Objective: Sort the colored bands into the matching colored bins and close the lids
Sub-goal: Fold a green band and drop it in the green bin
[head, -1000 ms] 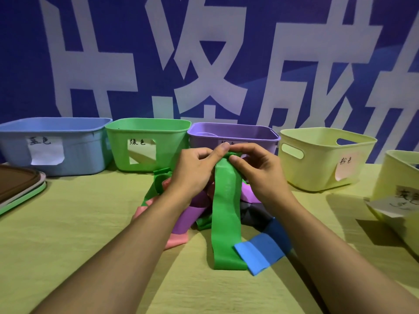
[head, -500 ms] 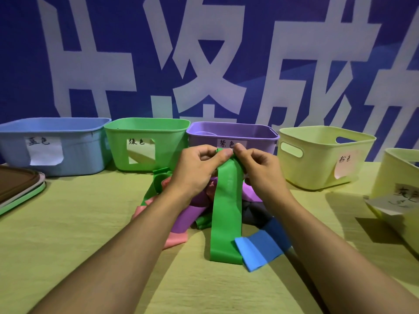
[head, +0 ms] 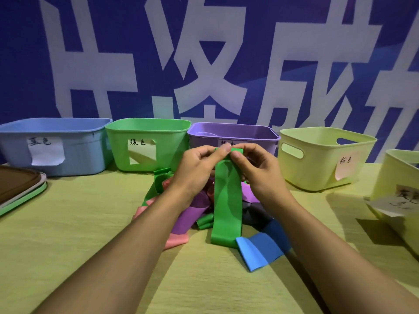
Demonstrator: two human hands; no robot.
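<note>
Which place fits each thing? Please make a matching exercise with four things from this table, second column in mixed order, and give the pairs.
Things:
1. green band
2. blue band
3. green bin
4. stacked lids

Places:
A. far left edge of the table
B. pinched at its top by both hands, left hand and right hand
C. between the blue bin and the purple bin
D. flat on the table, nearest the camera

Pairs: 1-B, 2-D, 3-C, 4-A
</note>
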